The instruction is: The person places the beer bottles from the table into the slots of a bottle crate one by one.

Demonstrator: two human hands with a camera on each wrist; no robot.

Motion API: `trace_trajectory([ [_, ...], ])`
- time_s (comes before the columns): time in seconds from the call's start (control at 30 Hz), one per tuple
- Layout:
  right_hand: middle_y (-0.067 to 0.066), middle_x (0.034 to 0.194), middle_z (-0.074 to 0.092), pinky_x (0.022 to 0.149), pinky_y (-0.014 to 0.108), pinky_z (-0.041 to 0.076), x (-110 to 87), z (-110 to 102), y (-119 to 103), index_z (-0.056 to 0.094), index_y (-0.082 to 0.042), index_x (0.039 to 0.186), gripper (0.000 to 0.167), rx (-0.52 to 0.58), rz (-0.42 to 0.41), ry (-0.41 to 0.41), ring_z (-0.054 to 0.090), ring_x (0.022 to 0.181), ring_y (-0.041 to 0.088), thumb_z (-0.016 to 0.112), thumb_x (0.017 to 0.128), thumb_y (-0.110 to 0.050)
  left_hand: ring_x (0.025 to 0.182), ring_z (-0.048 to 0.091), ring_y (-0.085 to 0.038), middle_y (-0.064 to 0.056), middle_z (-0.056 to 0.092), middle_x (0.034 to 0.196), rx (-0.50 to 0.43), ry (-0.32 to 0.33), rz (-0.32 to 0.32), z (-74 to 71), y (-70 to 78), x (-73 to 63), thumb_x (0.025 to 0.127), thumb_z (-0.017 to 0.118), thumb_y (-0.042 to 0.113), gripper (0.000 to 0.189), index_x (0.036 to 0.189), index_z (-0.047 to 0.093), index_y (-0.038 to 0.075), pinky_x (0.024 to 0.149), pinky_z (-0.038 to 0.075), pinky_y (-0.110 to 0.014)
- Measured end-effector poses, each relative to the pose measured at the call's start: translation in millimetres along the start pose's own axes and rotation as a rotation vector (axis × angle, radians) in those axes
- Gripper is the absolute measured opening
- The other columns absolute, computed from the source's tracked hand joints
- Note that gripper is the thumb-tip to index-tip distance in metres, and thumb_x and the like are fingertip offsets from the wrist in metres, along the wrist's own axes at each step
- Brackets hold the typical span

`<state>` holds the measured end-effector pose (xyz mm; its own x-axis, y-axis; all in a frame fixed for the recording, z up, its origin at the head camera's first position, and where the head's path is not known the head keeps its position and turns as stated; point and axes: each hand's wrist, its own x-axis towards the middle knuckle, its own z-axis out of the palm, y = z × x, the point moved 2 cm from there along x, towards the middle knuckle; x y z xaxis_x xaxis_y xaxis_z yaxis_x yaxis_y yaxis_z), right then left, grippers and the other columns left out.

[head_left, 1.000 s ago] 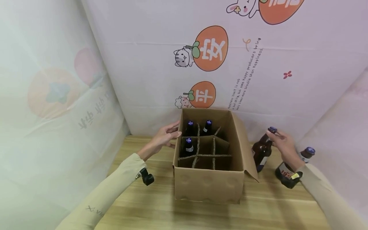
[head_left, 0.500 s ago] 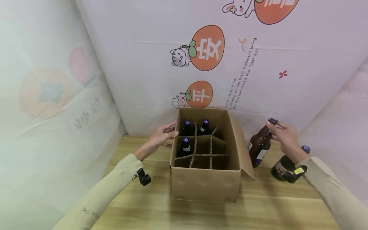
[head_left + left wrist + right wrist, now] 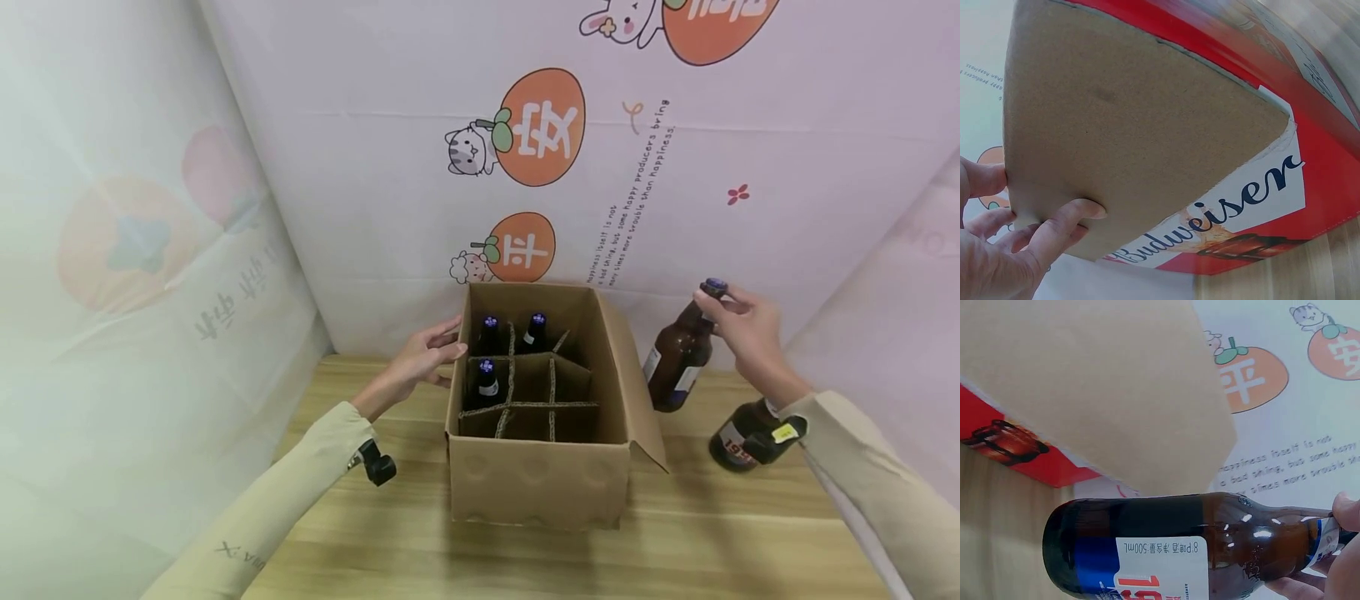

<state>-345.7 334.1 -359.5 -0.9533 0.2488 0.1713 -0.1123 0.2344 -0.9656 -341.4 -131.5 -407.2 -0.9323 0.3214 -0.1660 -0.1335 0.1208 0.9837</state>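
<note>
A brown glass beer bottle (image 3: 681, 350) hangs tilted, lifted off the table to the right of the cardboard box (image 3: 538, 483). My right hand (image 3: 753, 337) grips it by the neck, just under the blue cap; the label shows in the right wrist view. My left hand (image 3: 416, 362) rests against the box's left side, its fingers touching the folded-down flap (image 3: 1129, 131) in the left wrist view. Cardboard dividers (image 3: 551, 406) split the inside into cells. Three capped bottles stand there: a back-left bottle (image 3: 489, 333), a back-middle bottle (image 3: 536, 332) and a left bottle (image 3: 487, 385).
Another beer bottle (image 3: 735, 442) stands on the wooden table (image 3: 360, 533) at the right, partly hidden by my right wrist and its camera. The right flap (image 3: 636, 383) sticks outward from the box. A printed cloth wall (image 3: 390, 183) rises behind.
My right hand has raised the bottle from beside the box and tilted it, its base swinging slightly left. My left hand stays at the box. The view has shifted a little.
</note>
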Motion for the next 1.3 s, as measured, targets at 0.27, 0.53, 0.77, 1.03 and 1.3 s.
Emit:
trace_trajectory([
  [0.27,-0.033,0.087,0.070,0.067,0.010,0.060,3.5,-5,-25,0.070,-0.014,0.127,0.031,-0.095,-0.039,0.022,0.068,0.081,-0.011,0.074,0.099,-0.027,0.141,0.050,-0.046,-0.020,0.033,0.168,-0.002,0.004,-0.004,0.4,-1.1,0.3,0.105,0.063,0.014,0.069,0.166,0.031,0.019,0.091,0.065,-0.051],
  [0.53,-0.029,0.085,0.072,0.066,0.009,0.059,3.8,-5,-43,0.076,-0.023,0.116,0.019,-0.027,-0.072,0.055,0.069,0.079,-0.009,0.077,0.097,-0.024,0.142,0.049,-0.046,-0.020,0.032,0.169,-0.006,-0.002,-0.003,-0.1,-1.9,2.1,0.105,0.062,0.014,0.069,0.166,0.030,0.020,0.091,0.065,-0.051],
  [0.77,-0.034,0.082,0.071,0.068,0.004,0.055,0.5,0,-56,0.073,-0.011,0.130,0.036,-0.124,-0.186,0.137,0.069,0.078,-0.013,0.077,0.097,-0.024,0.141,0.050,-0.047,-0.021,0.032,0.168,0.000,0.004,-0.003,-1.1,-4.4,2.1,0.105,0.062,0.014,0.068,0.166,0.031,0.019,0.092,0.064,-0.052],
  [1.03,-0.026,0.083,0.075,0.071,0.004,0.054,2.2,-1,-86,0.078,-0.011,0.120,0.026,-0.057,-0.291,0.188,0.070,0.079,-0.009,0.078,0.095,-0.019,0.141,0.049,-0.048,-0.022,0.032,0.168,0.000,-0.005,-0.010,0.6,-9.1,1.8,0.105,0.062,0.014,0.069,0.166,0.031,0.019,0.093,0.064,-0.052],
  [1.3,0.000,0.094,0.081,0.074,0.012,0.062,-4.8,18,-108,0.078,0.001,0.119,0.031,0.347,-0.402,0.184,0.075,0.083,0.007,0.083,0.089,-0.009,0.143,0.047,-0.048,-0.021,0.031,0.169,0.005,-0.007,0.005,-0.9,-3.0,0.8,0.105,0.061,0.015,0.069,0.166,0.030,0.020,0.094,0.063,-0.054],
])
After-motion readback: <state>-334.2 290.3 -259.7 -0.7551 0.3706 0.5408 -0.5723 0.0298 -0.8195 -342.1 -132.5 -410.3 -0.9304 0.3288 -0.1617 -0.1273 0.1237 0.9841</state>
